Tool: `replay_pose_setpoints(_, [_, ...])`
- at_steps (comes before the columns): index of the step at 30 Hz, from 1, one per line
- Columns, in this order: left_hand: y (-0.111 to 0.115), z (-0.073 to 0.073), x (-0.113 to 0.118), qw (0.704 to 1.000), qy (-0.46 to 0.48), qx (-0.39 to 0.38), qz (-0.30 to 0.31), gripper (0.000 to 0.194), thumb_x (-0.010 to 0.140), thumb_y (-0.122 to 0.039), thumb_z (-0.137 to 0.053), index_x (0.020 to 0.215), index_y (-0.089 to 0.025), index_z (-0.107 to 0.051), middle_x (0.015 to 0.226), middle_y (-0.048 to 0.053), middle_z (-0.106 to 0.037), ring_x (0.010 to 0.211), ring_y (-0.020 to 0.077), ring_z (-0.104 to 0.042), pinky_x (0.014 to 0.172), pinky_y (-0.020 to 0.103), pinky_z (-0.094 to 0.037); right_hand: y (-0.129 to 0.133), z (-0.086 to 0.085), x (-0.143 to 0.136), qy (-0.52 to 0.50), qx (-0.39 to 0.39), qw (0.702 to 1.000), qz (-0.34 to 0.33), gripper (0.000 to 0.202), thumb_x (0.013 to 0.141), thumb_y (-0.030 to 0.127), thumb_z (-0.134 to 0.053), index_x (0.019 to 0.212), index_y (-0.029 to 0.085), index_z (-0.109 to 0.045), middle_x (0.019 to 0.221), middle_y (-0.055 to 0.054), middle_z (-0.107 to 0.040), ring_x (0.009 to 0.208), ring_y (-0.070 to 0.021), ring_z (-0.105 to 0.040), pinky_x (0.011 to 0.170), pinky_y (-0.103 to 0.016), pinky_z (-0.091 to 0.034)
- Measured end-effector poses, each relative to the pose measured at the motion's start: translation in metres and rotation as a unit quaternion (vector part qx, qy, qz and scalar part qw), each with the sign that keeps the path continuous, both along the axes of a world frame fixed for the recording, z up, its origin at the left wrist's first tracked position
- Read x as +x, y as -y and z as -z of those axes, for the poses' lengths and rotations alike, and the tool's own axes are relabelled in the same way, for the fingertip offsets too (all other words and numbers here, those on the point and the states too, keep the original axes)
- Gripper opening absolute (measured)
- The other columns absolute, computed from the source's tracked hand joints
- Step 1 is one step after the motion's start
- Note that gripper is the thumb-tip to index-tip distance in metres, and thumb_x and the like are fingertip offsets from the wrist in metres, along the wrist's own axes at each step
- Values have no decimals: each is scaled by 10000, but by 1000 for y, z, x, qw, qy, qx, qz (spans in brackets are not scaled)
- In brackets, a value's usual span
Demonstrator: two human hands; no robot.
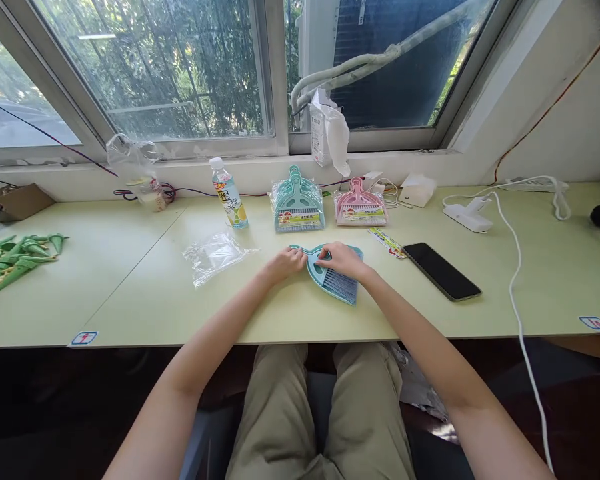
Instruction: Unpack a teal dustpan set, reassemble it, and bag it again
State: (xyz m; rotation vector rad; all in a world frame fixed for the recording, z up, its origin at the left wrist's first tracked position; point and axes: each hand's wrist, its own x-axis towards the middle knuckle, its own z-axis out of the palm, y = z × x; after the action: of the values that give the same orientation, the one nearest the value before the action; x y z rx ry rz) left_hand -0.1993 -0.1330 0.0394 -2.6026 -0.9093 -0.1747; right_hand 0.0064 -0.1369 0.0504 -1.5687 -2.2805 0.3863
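So the person's got one teal mini dustpan and brush set (pixel 333 273) out of its wrapper and lying flat on the tabletop (pixel 145 293), right in front of them, near the front edge. Left hand (pixel 283 264) has its grip closed around the handle end, right hand (pixel 343 259) is pressed over the top where the brush sits in the pan, fingers curled on it. Can't tell if they're snapping the two parts together or pulling them apart.

The empty clear bag (pixel 213 254) lies just left of the hands, so my guess is one set is unwrapped. A teal packaged set (pixel 298 202) and a pink packaged set (pixel 360 203) sit sealed further back, near the window wall.

Room-wise: open tabletop to the left of the bag and in front of it. On the right it's tighter, with a black phone (pixel 441 271) close by and a white cable (pixel 516 267) trailing over the edge. A drink bottle (pixel 229 195) stands behind the bag.
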Motion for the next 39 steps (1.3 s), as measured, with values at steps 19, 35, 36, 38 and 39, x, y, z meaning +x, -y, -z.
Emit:
replay_pose_setpoints(19, [-6, -8, 1, 593, 665, -443, -98, 560, 635, -372, -790, 1141, -196, -625, 1126, 78, -671, 1153, 306, -570, 1012, 418, -424, -27, -22, -44, -352, 110, 929, 31, 133, 815, 321, -572, 906, 225, -565, 862, -10, -667, 776, -150, -630, 740, -267, -480])
replay_pose_setpoints(35, [-9, -7, -18, 501, 747, -398, -179, 415, 670, -322, -737, 1051, -219, -612, 1107, 77, -668, 1087, 283, -606, 896, 398, -508, -27, 16, 62, 29, -10, 957, 287, 288, 820, 72, -475, 955, 179, -705, 1113, -141, -657, 1069, -233, -600, 858, -311, -443])
replay_pose_setpoints(36, [-10, -6, -19, 499, 750, -395, -183, 409, 673, -324, -733, 1049, -221, -610, 1105, 76, -667, 1085, 283, -606, 889, 401, -512, -27, 15, 55, 25, -8, 967, 255, 261, 807, 73, -509, 922, 196, -709, 1099, -112, -663, 1055, -212, -604, 844, -289, -446])
replay_pose_setpoints(38, [-12, -5, -21, 493, 756, -388, -188, 398, 678, -324, -726, 1045, -226, -607, 1089, 74, -668, 1076, 283, -610, 876, 407, -519, -27, 13, 46, 7, -8, 981, 196, 251, 772, 98, -601, 973, 213, -699, 1112, -77, -660, 1056, -188, -598, 831, -265, -449])
replay_pose_setpoints(39, [-13, -4, -22, 491, 759, -384, -190, 394, 678, -319, -723, 1043, -229, -606, 1077, 72, -670, 1071, 283, -613, 872, 409, -522, -27, 12, 44, -5, -15, 984, 176, 301, 749, 123, -654, 1033, 216, -684, 1125, -71, -657, 1062, -185, -594, 829, -263, -452])
